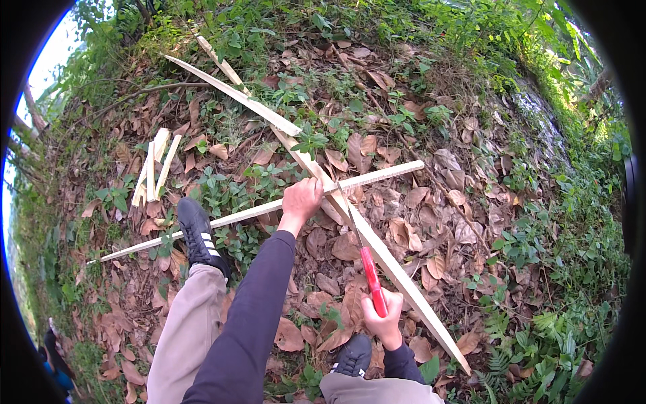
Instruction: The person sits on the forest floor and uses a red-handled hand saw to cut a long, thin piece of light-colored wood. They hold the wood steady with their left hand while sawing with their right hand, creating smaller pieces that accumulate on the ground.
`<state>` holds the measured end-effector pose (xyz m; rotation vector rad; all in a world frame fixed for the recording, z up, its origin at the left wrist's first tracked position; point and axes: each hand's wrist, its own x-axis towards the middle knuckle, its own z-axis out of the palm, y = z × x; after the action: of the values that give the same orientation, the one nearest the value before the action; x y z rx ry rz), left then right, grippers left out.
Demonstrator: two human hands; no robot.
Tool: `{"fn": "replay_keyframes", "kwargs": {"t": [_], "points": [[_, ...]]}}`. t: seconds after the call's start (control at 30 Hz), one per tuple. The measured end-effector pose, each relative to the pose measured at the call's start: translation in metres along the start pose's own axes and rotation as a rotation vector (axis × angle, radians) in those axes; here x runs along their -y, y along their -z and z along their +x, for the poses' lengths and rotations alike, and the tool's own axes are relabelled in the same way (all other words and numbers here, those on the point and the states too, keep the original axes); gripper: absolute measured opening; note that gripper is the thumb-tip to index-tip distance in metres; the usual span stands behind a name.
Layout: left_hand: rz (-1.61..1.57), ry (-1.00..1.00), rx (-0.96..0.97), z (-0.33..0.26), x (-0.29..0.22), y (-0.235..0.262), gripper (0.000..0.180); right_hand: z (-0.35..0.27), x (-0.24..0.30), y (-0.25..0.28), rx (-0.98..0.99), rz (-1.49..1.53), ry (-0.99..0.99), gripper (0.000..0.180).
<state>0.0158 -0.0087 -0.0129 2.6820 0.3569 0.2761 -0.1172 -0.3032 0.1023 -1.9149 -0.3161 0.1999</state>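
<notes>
Head view: the left hand [302,200] clamps the thin wooden strip [269,207] across the long plank [377,249], a shoe [199,236] apparently pinning it, steadying it for the red-handled saw [369,273] gripped in the right hand [383,316].

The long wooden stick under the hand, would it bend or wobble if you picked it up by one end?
The long wooden strip looks thin and narrow, so it would probably be light and sag or wobble a little at the far end. It lies across another strip, pinned by the left hand and a shoe, so it likely shifts easily. Being flat, it shouldn't roll.
</notes>
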Motion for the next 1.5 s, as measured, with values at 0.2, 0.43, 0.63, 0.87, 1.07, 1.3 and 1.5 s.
{"fn": "replay_keyframes", "kwargs": {"t": [0.2, 0.43, 0.63, 0.87, 1.07, 1.3, 1.5], "points": [[0.237, -0.188, -0.033, -0.028, -0.004, 0.009, 0.04, -0.001, 0.022, 0.01, -0.052, 0.114, -0.118, 0.027], [0.27, 0.041, 0.235, -0.01, -0.009, 0.012, 0.029, -0.004, 0.028, 0.003, 0.041, -0.011, -0.017, 0.028], [0.207, 0.044, 0.224, -0.003, -0.007, 0.007, 0.025, -0.019, -0.017, -0.005, 0.055, -0.092, 0.164, 0.016], [0.212, 0.069, 0.234, 0.007, 0.012, 0.007, 0.026, -0.001, -0.01, -0.011, 0.047, 0.026, 0.079, 0.027], [0.151, 0.099, 0.38, 0.006, -0.008, 0.018, 0.03, -0.031, -0.037, 0.005, 0.05, -0.088, 0.088, 0.007], [0.146, 0.122, 0.33, 0.006, 0.007, 0.017, 0.027, 0.021, -0.036, -0.022, 0.008, 0.054, 0.013, 0.025], [0.147, 0.12, 0.359, 0.012, -0.003, 0.015, 0.026, -0.017, -0.051, -0.006, 0.026, -0.027, 0.163, 0.013]]}}
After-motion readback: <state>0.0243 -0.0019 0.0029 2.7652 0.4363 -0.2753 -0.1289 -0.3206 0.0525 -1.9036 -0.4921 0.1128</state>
